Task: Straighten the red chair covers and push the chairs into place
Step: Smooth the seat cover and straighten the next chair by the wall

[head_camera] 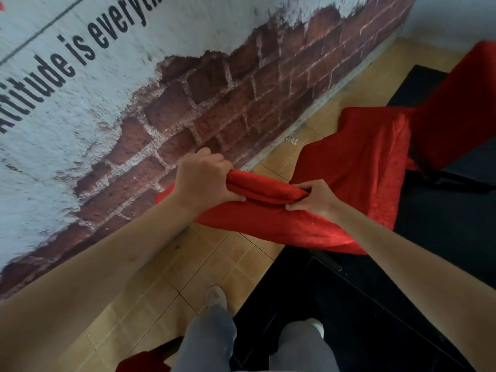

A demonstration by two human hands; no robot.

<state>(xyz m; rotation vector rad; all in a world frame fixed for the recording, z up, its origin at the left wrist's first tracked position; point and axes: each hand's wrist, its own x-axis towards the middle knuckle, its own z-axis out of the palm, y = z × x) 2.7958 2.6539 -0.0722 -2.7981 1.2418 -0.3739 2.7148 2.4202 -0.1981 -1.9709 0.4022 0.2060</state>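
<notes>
I was mid-straightening: both hands, left [204, 175] and right [312, 198], gripped the bunched top edge of the red chair cover [349, 167], draped over the chair beside the brick wall [214, 95]. Next I likely needed to pull it down smooth.

Both hands are gripping the bunched top edge of a chair cover [271, 210], the left hand [204, 178] lying left of the right hand [314, 198]. The cover is draping down over the chair before the person. A second covered chair [456, 103] is standing behind it, further right. The wall [134, 89] is running along the left, the tiled floor [171, 285] lying between wall and chairs. The person's legs [209, 339] are standing below the hands.
</notes>
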